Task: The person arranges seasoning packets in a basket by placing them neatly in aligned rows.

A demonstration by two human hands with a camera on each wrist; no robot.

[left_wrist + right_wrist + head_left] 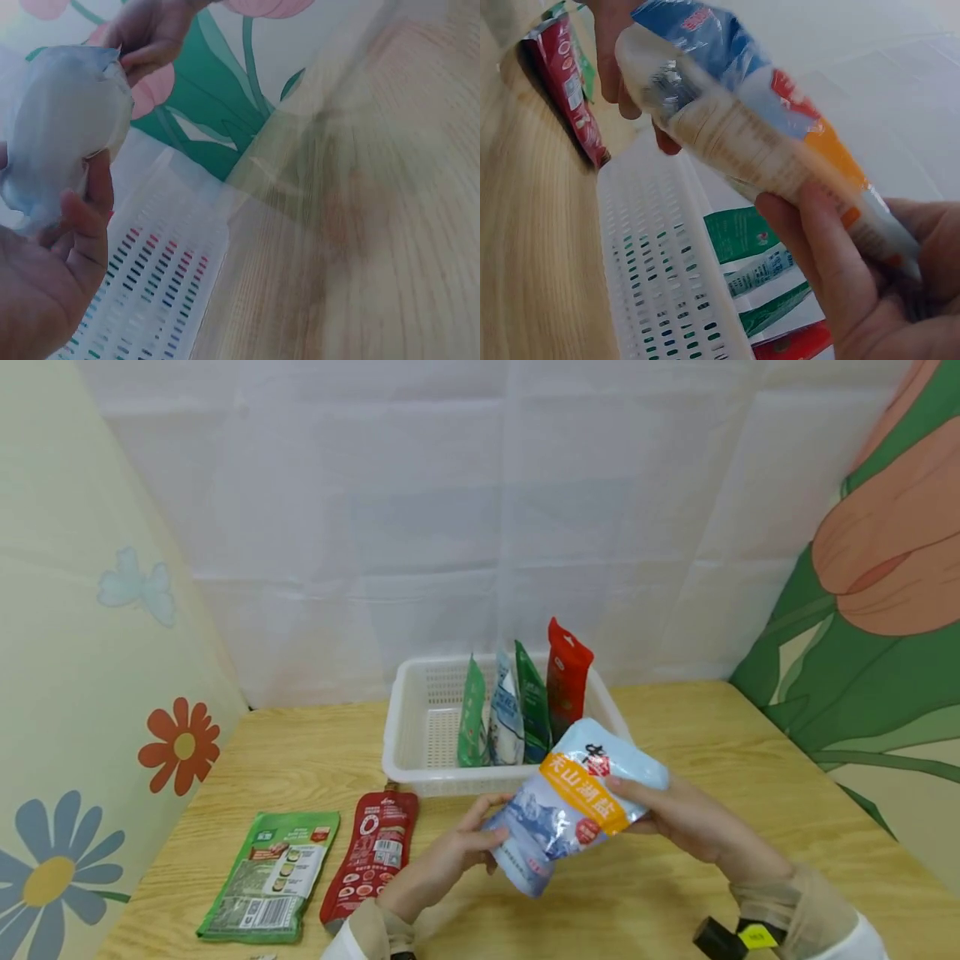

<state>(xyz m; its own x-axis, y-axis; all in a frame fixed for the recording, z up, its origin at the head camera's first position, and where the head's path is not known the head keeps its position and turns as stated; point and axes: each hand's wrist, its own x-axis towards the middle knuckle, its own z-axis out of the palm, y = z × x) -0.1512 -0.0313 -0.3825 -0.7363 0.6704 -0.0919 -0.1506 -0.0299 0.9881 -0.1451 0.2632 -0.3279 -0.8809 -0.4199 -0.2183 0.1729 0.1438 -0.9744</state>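
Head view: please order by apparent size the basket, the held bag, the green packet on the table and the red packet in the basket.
1. basket
2. held bag
3. green packet
4. red packet, partly hidden

Glossy, wrinkled plastic film is seen on the salt packet [570, 797], and a plastic sheen is shared by the red pouch [371, 852]. The perforated basket [435, 776] is formed of smooth plastic. The surface [315, 747] is finished in pale wood grain.
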